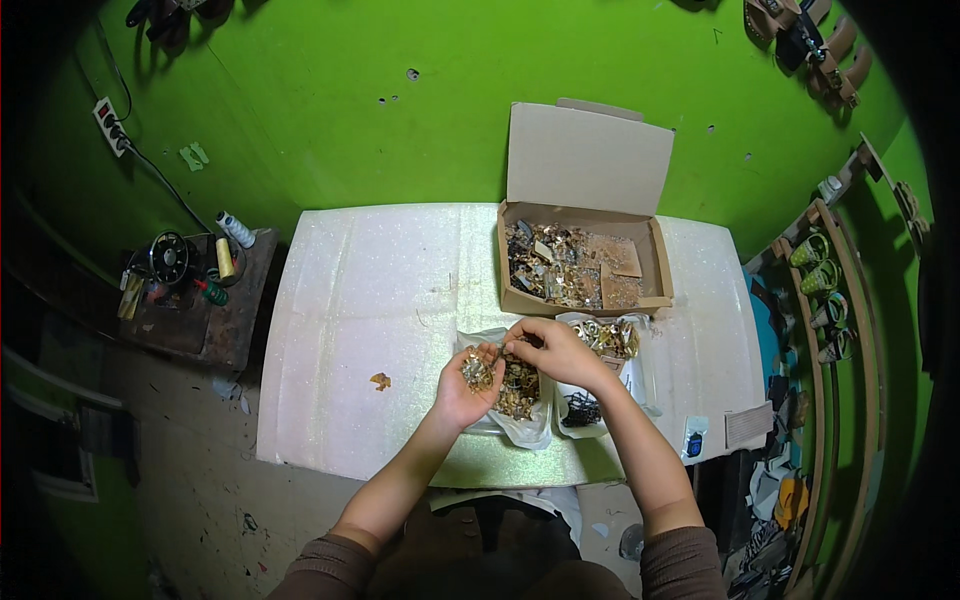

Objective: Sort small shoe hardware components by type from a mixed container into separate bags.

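My left hand (458, 402) is turned palm up and cupped around a heap of small gold-coloured metal pieces (477, 371). Just beside its fingertips, my right hand (562, 356) has thumb and fingers pinched together; whatever is between them is too small to make out. Under both hands stands a plastic-lined tray (530, 434) with more small gold and dark metal pieces (518, 392), partly hidden by the hands. To its right, partly covered by my right forearm, a second white container holds gold and silver metal fittings (612, 338) and black pieces (581, 408).
Behind the trays stands an open cardboard box (545, 304) of mixed metal bits, lid (590, 160) raised. A brown scrap (381, 381) lies left on the white tabletop (340, 300). A small packet (695, 437) lies near the right edge. Thread spools (236, 229) stand on a side table.
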Motion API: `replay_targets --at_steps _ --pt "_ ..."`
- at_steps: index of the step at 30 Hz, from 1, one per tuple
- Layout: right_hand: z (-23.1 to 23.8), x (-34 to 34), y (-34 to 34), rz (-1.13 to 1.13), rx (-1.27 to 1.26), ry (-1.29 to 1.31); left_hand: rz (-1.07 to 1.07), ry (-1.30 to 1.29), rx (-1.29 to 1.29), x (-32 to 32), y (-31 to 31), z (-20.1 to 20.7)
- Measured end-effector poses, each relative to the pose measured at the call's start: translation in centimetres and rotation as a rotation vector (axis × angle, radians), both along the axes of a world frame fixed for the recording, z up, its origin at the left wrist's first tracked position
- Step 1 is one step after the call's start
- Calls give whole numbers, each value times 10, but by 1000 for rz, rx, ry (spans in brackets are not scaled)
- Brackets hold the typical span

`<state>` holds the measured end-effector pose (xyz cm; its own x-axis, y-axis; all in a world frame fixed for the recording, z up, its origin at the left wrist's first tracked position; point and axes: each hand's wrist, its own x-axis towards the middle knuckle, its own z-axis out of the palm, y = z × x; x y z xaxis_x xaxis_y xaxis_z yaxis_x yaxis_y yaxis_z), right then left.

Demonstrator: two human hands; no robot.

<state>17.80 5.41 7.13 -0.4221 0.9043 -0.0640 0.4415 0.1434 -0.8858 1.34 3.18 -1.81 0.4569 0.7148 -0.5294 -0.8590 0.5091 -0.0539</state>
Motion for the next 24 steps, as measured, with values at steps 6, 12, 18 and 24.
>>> replay_targets --at_steps 6,12,18,24 --pt "24 22 1 -80 129 -39 25 -60 -2 18 1 -1" --pt "30 82 -18 -134 49 41 89 -60 -61 32 2 6" --pt "-6 131 -42 -153 -6 -374 179 -68 -47 37 -3 2" --pt "-39 127 -53 4 52 -384 270 -23 -81 41 -13 -3"
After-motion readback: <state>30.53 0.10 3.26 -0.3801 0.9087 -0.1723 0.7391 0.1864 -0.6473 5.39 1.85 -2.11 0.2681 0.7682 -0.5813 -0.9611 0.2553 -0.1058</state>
